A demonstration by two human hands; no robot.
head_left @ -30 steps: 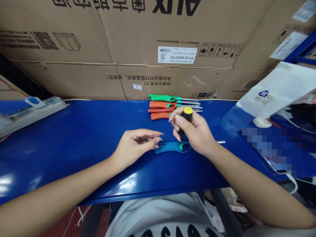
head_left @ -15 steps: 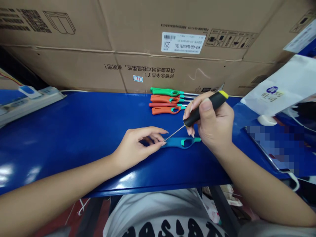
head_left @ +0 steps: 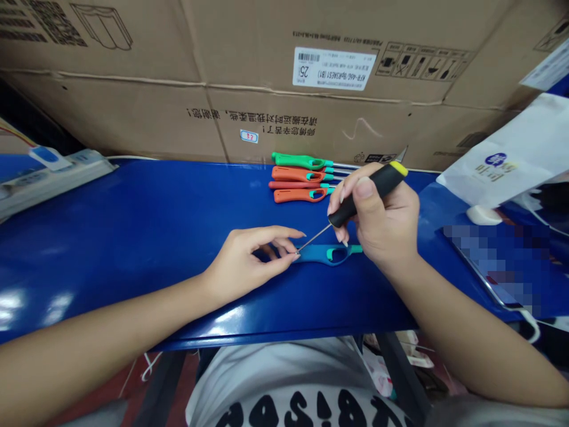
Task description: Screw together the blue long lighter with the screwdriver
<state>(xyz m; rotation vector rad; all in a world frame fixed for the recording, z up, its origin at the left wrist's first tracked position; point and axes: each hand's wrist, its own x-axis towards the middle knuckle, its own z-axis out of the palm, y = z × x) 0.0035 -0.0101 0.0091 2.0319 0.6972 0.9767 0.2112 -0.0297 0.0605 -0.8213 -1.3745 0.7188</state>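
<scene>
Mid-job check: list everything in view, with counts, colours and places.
Screwdriver: 1, black and yellow, in the right hand
Blue lighter: 1, blue and green, beneath the screwdriver
Green lighter: 1, green, back row
Orange lighters: 2, orange, back row
Red lighter: 1, red, between the orange ones
Table: 1, blue, under the lighters
Cardboard: 1 wall, brown, behind the table
Labels: several, mostly white, on the cardboard
Power strip: 1, whitish, far left
Bag: 1, white, right
Rounded object: 1, white, by the bag
Flat device: 1, screen blurred, right
Under-table clutter: partly hidden, uncounted
Shirt: 1, grey, bottom centre
Hands: 2, bare; left hand at the screwdriver tip
</scene>
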